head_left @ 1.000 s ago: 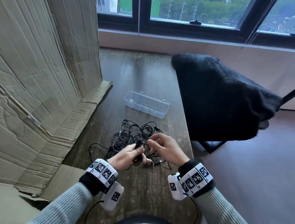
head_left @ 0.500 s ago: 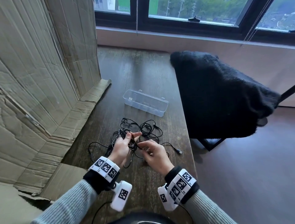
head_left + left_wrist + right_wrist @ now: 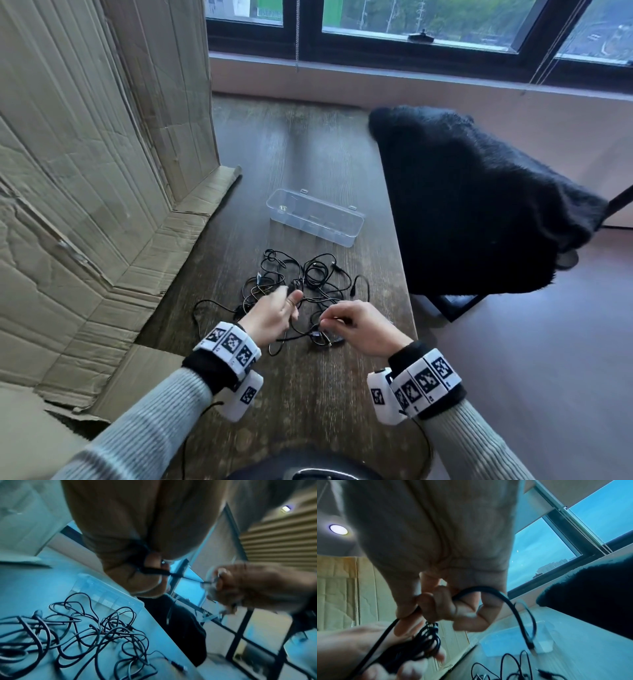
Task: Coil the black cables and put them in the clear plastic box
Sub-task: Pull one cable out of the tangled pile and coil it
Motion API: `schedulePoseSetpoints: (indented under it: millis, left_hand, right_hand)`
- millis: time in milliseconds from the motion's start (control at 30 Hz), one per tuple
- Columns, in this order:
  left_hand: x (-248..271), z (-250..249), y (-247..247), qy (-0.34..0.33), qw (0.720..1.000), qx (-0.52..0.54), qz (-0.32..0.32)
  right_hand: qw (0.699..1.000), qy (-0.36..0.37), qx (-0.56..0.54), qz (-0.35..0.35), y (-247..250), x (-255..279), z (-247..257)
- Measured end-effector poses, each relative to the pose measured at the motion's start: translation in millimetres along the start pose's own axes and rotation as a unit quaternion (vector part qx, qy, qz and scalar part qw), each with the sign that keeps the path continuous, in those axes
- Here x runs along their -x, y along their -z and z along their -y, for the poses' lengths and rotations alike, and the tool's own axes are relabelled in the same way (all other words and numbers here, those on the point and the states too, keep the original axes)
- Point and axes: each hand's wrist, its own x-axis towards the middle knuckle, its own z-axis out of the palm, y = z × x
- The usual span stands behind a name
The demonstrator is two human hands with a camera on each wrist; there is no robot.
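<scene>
Left hand (image 3: 270, 317) grips a small coiled bundle; right hand (image 3: 363, 327) pinches thin, glossy black cable (image 3: 510, 604).

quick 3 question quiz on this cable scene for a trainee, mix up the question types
1. True or false: the clear plastic box already holds a coiled cable.
2. Multiple choice: the left hand holds A) a small bundle of black cable B) the box C) nothing.
3. Short answer: what does the right hand pinch?

Key
1. False; no cable is in it, and the tangle of black cables lies on the wooden table on the near side of the box.
2. A.
3. A strand of black cable running across to the left hand's bundle.
</scene>
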Motion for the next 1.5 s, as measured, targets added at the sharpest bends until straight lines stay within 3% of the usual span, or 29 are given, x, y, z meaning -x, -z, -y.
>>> schedulePoseSetpoints:
  millis: [67, 133, 233, 300, 467, 567, 633, 700, 833, 967, 1200, 1300, 1433, 1500]
  left_hand:
    - [4.0, -4.5, -5.4, -0.036, 0.995, -0.085, 0.042]
    - [8.7, -12.2, -11.4, -0.063, 0.99, -0.089, 0.093]
    - [15.5, -19.2, -15.7, -0.023, 0.986, 0.092, 0.134]
    - [19.3, -21.3, -13.1, -0.015, 0.979, 0.144, 0.145]
    - [24.8, -20.8, -4.8, -0.073, 0.976, -0.045, 0.202]
    - [23.1, -18.9, -3.7, -0.082, 0.972, -0.124, 0.184]
    - [22.0, -20.2, -4.1, -0.082, 0.968, -0.154, 0.182]
    - [19.9, -22.8, -4.3, -0.07, 0.969, -0.142, 0.188]
    - [18.5, -25.3, -0.7, -0.073, 0.973, -0.089, 0.199]
    - [20.4, -30.0, -1.0, -0.072, 0.98, -0.08, 0.169]
    - [19.3, -27.5, -4.5, -0.081, 0.969, -0.191, 0.131]
    - [18.6, -28.0, -4.9, -0.072, 0.967, -0.209, 0.127]
    - [20.5, -25.4, -6.3, -0.104, 0.976, -0.156, 0.109]
    - [18.3, -23.9, -9.4, -0.097, 0.971, -0.186, 0.119]
  right_hand:
    - [1.0, 0.025, 0.001, -0.019, 5.9, -4.7, 6.1]
    - [0.998, 0.048, 0.011, -0.046, 7.6, -10.0, 8.2]
    - [0.996, 0.029, -0.007, -0.079, 4.7, -15.5, 6.8]
    - [0.994, -0.019, -0.042, -0.095, 2.0, -17.4, 1.9]
    - [0.993, -0.025, -0.11, -0.02, 1.6, -16.3, -0.1]
    - [0.988, -0.062, -0.144, -0.007, -1.3, -12.0, 10.4]
    - [0.999, -0.032, -0.029, -0.032, -6.6, -10.4, 12.5]
    - [0.998, -0.016, 0.023, -0.062, -11.5, -9.7, 13.0]
    - [0.994, -0.027, 0.008, -0.105, -14.0, -11.2, 10.9]
    - [0.992, -0.044, -0.053, -0.111, -12.0, -14.1, 8.8]
    - [0.988, -0.089, -0.108, -0.061, 2.4, -12.6, 19.8]
    - [0.991, -0.105, -0.033, -0.08, -0.3, -14.8, 18.7]
    - [0.993, -0.096, -0.016, -0.069, -7.0, -14.6, 11.3]
    - [0.993, -0.099, 0.016, -0.061, -8.4, -13.6, 16.7]
